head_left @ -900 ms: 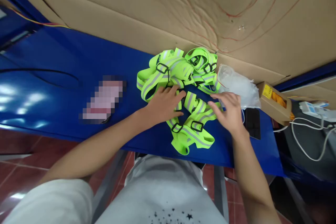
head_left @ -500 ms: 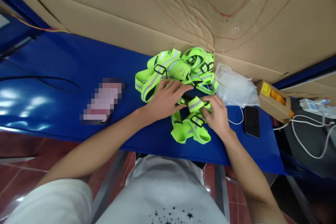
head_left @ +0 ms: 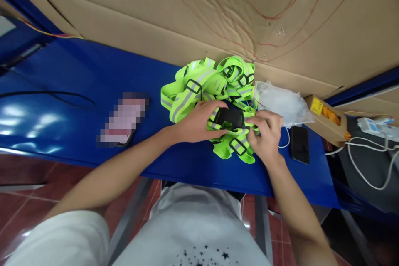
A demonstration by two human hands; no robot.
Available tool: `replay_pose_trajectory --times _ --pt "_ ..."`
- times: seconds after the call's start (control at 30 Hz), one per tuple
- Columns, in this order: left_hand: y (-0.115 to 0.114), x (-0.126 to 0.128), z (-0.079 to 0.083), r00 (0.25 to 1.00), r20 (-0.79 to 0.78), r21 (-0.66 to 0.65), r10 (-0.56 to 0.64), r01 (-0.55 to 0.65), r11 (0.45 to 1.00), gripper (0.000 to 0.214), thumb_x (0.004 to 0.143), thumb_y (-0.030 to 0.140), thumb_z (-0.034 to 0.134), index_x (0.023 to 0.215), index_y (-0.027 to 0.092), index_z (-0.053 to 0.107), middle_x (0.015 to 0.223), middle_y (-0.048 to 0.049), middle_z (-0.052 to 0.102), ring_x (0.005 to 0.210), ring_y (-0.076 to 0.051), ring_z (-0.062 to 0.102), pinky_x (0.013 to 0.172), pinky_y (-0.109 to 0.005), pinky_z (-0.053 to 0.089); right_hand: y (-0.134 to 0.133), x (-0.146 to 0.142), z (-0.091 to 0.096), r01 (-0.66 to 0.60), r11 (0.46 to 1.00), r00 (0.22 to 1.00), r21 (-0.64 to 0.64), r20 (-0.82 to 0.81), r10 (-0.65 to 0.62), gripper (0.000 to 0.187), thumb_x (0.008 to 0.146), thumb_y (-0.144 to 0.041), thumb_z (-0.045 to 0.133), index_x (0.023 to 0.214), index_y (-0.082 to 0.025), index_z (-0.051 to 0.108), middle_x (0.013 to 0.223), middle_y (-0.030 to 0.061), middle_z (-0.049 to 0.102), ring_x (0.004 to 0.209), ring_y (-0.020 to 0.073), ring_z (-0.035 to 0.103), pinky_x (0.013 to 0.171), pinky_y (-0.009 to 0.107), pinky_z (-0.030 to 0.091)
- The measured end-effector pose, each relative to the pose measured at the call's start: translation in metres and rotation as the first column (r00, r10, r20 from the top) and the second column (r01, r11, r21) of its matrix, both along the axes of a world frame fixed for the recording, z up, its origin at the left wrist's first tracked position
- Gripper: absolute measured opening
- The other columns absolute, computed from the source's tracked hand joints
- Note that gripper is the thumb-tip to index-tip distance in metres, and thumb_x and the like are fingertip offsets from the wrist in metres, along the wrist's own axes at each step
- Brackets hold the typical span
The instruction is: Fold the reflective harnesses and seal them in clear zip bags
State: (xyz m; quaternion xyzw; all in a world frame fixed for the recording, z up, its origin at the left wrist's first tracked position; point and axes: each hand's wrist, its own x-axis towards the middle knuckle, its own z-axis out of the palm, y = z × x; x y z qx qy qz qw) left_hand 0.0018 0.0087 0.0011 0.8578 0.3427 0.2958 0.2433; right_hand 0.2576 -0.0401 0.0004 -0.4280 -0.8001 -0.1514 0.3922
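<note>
Between my hands is a neon-green reflective strap (head_left: 226,149) with a grey stripe, bunched up, with a black slide buckle (head_left: 237,146) on its near side. A flat black piece (head_left: 230,118) lies in the middle of it. My left hand (head_left: 201,122) grips the strap and the left edge of the black piece between thumb and fingers. On the other side, my right hand (head_left: 264,133) pinches the strap near the right edge of that piece. Just behind lies a pile of more green reflective straps (head_left: 202,79) with black buckles.
On the blue table (head_left: 77,75), a blurred-out phone (head_left: 123,120) lies left. A clear plastic bag (head_left: 280,102), a black phone (head_left: 299,144) and an open cardboard box (head_left: 327,120) sit right. White cables (head_left: 358,166) trail beyond. A cardboard wall (head_left: 140,20) rises behind.
The black piece, mostly covered before, now shows face up between my hands. My right hand has shifted slightly right, and the strap's near loops have drawn up away from the table's front edge.
</note>
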Motion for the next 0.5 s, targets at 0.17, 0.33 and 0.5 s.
replay_pose_trajectory --times 0.17,0.33,0.5 --pt "0.002 0.001 -0.010 0.995 0.024 0.127 0.093 -0.096 0.987 0.046 0.089 0.024 0.068 0.132 0.020 0.050 0.134 -0.0113 0.065 0.125 -0.028 0.062 0.109 -0.043 0.045 -0.002 -0.001 0.007 -0.088 0.969 0.995 -0.232 0.032 0.098 0.025 0.092 -0.024 0.064 0.116 -0.026 0.064 0.137 0.0130 0.057 0.135 0.0348 0.056 0.108 0.053 0.042" --pt "-0.004 0.004 -0.006 0.997 0.052 0.067 -0.053 0.049 0.997 0.046 0.088 0.028 0.067 0.129 0.020 0.048 0.129 -0.0102 0.065 0.119 -0.027 0.063 0.105 -0.042 0.047 -0.003 -0.009 0.001 -0.053 0.945 0.992 -0.324 0.090 0.087 0.070 0.096 -0.047 0.068 0.155 -0.026 0.039 0.154 0.0165 0.053 0.144 0.0362 0.051 0.115 0.053 0.037" --pt "-0.007 0.006 -0.002 0.993 0.003 0.062 -0.117 0.116 0.991 0.027 0.090 0.019 0.058 0.117 0.022 0.051 0.115 -0.0044 0.069 0.109 -0.022 0.065 0.106 -0.040 0.045 -0.001 -0.012 -0.004 -0.084 0.858 0.969 -0.506 0.159 0.189 0.075 0.096 -0.054 0.067 0.157 -0.024 0.035 0.151 0.0145 0.059 0.141 0.0332 0.055 0.114 0.051 0.034"
